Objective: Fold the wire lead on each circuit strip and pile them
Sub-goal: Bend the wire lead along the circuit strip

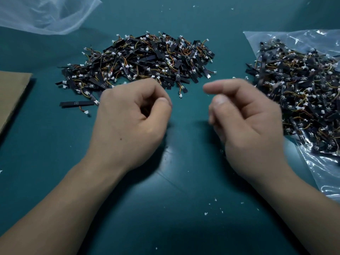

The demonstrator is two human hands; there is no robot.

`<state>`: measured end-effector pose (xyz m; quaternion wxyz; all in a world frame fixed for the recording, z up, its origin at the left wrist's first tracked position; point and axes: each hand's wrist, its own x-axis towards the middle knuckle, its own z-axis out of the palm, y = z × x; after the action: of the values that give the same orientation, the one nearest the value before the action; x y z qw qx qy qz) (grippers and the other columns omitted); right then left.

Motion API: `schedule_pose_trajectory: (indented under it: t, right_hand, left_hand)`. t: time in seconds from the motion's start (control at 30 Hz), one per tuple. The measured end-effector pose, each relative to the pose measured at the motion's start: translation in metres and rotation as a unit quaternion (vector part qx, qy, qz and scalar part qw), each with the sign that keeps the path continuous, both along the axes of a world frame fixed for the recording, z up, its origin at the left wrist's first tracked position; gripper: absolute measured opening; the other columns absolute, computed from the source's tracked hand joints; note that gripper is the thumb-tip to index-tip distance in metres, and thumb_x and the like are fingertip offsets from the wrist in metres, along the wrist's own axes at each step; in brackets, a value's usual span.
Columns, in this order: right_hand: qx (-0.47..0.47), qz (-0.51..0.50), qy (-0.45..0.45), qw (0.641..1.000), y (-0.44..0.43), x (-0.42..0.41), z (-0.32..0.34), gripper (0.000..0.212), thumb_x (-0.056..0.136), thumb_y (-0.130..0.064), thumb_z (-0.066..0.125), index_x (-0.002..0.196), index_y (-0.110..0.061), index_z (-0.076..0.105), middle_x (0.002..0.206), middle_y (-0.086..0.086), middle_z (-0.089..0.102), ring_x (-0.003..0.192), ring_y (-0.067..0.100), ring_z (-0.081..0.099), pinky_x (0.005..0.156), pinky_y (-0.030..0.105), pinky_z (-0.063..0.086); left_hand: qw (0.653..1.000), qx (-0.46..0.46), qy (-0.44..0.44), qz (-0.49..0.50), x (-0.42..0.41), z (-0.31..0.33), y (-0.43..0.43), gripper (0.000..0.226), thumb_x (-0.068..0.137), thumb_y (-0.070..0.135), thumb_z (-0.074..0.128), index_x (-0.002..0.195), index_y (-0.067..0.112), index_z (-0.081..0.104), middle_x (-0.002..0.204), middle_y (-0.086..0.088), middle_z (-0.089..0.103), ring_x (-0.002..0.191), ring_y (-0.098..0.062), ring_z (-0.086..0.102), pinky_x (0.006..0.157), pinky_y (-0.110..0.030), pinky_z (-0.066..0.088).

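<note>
Circuit strips (136,59) lie in one big pile on the green bench (174,181). A single strip (77,103) lies at the pile's left front. Before the pile, our left hand (128,122) curls its fingers (147,89) to the thumb; we cannot tell if they pinch something. Our right hand (248,122) is loosely bent and holds nothing. Right of the pile is a clear bag (322,173) with more strips (298,89).
</note>
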<state>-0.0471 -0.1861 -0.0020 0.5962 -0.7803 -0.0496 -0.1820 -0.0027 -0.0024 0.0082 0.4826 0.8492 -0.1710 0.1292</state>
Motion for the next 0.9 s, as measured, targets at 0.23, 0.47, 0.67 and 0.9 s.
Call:
schedule_pose_trajectory:
  t: [0.23,0.47,0.67,0.9]
  right_hand:
    - [-0.158,0.048,0.032,0.986,0.003,-0.003,-0.001,0.011,0.096,-0.016,0.065,0.095,-0.024,0.072,0.067,-0.022,0.058,0.054,0.005,0.048,0.057,0.010,0.036]
    - [-0.151,0.051,0.049,0.986,0.004,-0.004,-0.001,0.011,0.095,-0.020,0.065,0.099,-0.028,0.071,0.073,-0.017,0.064,0.057,0.012,0.055,0.059,0.016,0.042]
    - [-0.165,0.004,0.037,0.986,0.004,-0.004,-0.003,0.019,0.093,-0.021,0.065,0.112,-0.026,0.067,0.079,-0.011,0.063,0.060,0.016,0.053,0.063,0.021,0.043]
    - [-0.244,-0.021,0.023,0.969,0.005,0.000,-0.002,0.008,0.094,-0.028,0.070,0.100,-0.024,0.072,0.087,-0.015,0.062,0.081,0.005,0.059,0.073,0.018,0.043]
  left_hand:
    - [0.980,0.175,-0.035,0.091,0.005,0.001,0.004,0.024,0.082,0.022,0.047,0.092,0.026,0.068,0.092,0.010,0.060,0.094,-0.024,0.056,0.085,-0.038,0.036]
    - [0.961,0.266,-0.012,0.077,0.005,-0.007,0.004,0.026,0.087,0.014,0.053,0.099,0.035,0.063,0.093,0.015,0.058,0.098,-0.021,0.050,0.082,-0.038,0.018]
    - [0.977,0.199,-0.047,0.065,0.004,-0.005,0.001,0.018,0.096,0.014,0.064,0.096,0.033,0.063,0.081,0.026,0.055,0.089,-0.012,0.050,0.077,-0.032,0.012]
    - [0.994,0.071,-0.081,-0.033,-0.002,-0.004,-0.004,0.029,0.094,0.012,0.066,0.094,0.038,0.054,0.082,0.031,0.054,0.081,0.009,0.051,0.096,-0.047,0.040]
